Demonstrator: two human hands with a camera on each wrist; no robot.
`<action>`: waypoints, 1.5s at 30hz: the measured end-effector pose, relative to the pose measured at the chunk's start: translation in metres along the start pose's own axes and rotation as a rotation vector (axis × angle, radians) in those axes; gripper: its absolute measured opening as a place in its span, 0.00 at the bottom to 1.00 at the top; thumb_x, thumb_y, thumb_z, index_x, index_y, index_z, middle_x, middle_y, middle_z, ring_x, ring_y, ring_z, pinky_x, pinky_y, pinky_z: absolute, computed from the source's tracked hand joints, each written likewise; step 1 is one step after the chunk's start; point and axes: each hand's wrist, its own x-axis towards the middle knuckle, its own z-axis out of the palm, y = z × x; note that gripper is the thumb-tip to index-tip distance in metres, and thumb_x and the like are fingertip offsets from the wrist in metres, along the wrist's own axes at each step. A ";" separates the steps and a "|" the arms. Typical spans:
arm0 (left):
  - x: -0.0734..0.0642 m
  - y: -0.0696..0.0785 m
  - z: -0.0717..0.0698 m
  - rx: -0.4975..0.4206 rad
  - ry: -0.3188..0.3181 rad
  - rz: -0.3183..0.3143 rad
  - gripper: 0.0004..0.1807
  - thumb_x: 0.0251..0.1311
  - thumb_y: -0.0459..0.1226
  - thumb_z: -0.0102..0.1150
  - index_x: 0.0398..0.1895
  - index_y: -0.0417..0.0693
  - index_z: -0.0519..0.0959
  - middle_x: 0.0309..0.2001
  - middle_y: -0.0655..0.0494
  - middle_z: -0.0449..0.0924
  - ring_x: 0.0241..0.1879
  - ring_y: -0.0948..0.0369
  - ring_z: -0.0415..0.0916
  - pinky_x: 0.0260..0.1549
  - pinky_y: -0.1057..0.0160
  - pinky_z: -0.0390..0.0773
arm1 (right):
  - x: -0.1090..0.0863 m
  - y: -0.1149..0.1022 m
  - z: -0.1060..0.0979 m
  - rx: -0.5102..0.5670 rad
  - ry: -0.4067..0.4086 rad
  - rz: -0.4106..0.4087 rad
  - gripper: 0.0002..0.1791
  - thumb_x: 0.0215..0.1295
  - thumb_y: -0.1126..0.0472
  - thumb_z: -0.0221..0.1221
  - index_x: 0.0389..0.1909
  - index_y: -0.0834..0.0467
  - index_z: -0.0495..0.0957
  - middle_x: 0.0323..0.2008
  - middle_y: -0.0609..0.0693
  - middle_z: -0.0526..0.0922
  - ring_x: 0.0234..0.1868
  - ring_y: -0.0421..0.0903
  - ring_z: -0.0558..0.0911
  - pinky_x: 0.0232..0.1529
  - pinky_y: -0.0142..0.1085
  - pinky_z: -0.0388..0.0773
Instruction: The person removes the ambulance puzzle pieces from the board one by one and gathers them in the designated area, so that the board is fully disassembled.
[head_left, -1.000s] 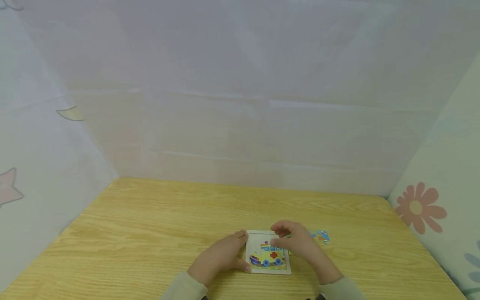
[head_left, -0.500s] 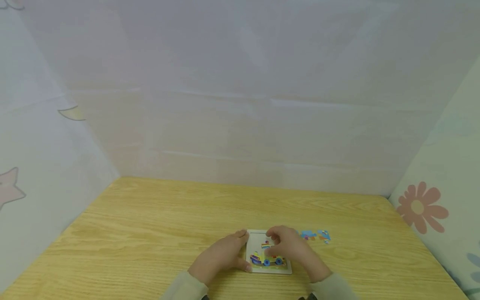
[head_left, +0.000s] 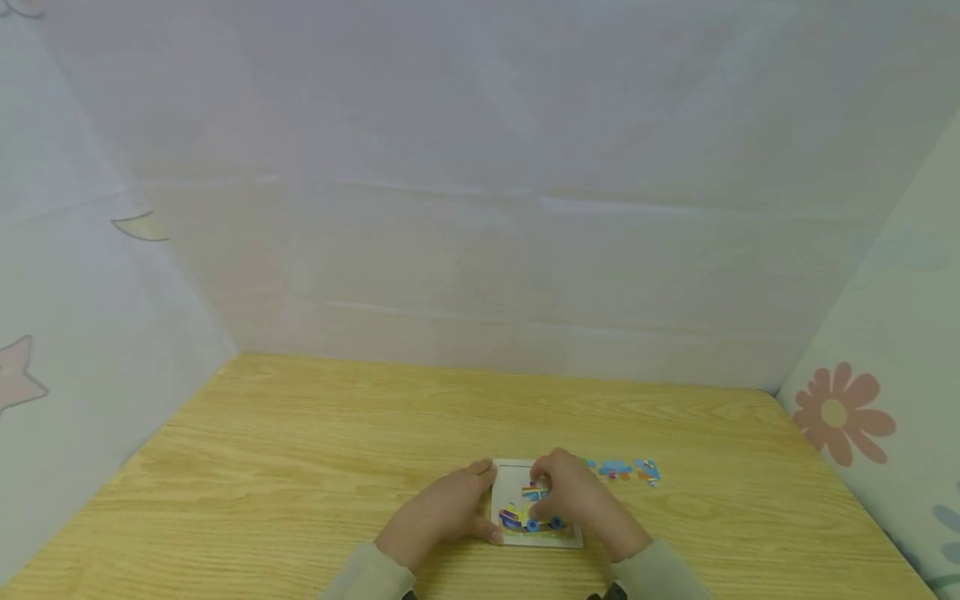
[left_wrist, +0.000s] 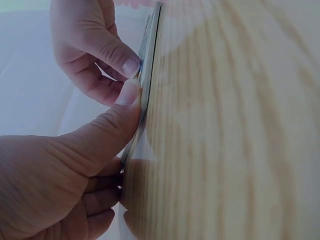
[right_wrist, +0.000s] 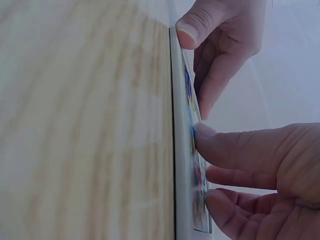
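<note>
A small square jigsaw puzzle board (head_left: 512, 475) with a pale frame lies flat on the table. Pieces set in its lower part form a yellow vehicle (head_left: 517, 517) with blue wheels; the upper left shows bare backing. My left hand (head_left: 442, 507) grips the board's left side, thumb at the near corner and fingers at the far one. Over the right half, my right hand (head_left: 581, 498) has its thumb and curled fingers on a puzzle piece (right_wrist: 198, 172). That hand hides most of the piece from above. In the left wrist view the two thumbs are close together.
Loose blue puzzle pieces (head_left: 615, 469) lie on the wooden table (head_left: 360, 425) beyond and right of the board, one (head_left: 648, 472) farther right. Pale cloth walls (head_left: 480, 250) stand behind and on both sides, with a red flower print (head_left: 834, 413) at right.
My right hand has moved left and down onto the board, covering the vehicle's red cross and uncovering more loose pieces behind. My left hand and the board have stayed put.
</note>
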 end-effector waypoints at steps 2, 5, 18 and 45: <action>0.000 0.000 0.001 -0.001 0.003 0.002 0.51 0.39 0.54 0.68 0.65 0.34 0.62 0.67 0.42 0.60 0.64 0.47 0.62 0.63 0.53 0.65 | 0.001 0.000 0.000 -0.010 -0.008 0.016 0.19 0.40 0.66 0.72 0.36 0.66 0.79 0.31 0.50 0.72 0.31 0.45 0.69 0.31 0.36 0.75; 0.000 0.000 0.001 -0.001 0.009 0.006 0.51 0.39 0.54 0.69 0.64 0.34 0.63 0.67 0.41 0.60 0.64 0.47 0.62 0.63 0.53 0.65 | 0.003 -0.002 -0.001 -0.017 -0.024 0.022 0.17 0.39 0.67 0.72 0.32 0.64 0.78 0.31 0.50 0.73 0.31 0.45 0.70 0.31 0.38 0.76; -0.001 -0.002 0.001 -0.008 0.013 0.005 0.51 0.38 0.53 0.69 0.64 0.33 0.62 0.67 0.40 0.60 0.65 0.46 0.61 0.63 0.51 0.64 | 0.009 -0.018 -0.001 -0.113 -0.068 0.088 0.17 0.39 0.69 0.72 0.24 0.60 0.72 0.26 0.48 0.71 0.26 0.44 0.69 0.24 0.33 0.73; 0.001 -0.001 0.003 0.009 0.025 0.014 0.51 0.38 0.54 0.69 0.64 0.33 0.63 0.67 0.41 0.60 0.65 0.46 0.61 0.63 0.50 0.64 | -0.002 -0.011 0.007 0.014 0.038 0.068 0.24 0.39 0.74 0.68 0.33 0.59 0.65 0.30 0.53 0.71 0.23 0.43 0.68 0.18 0.28 0.68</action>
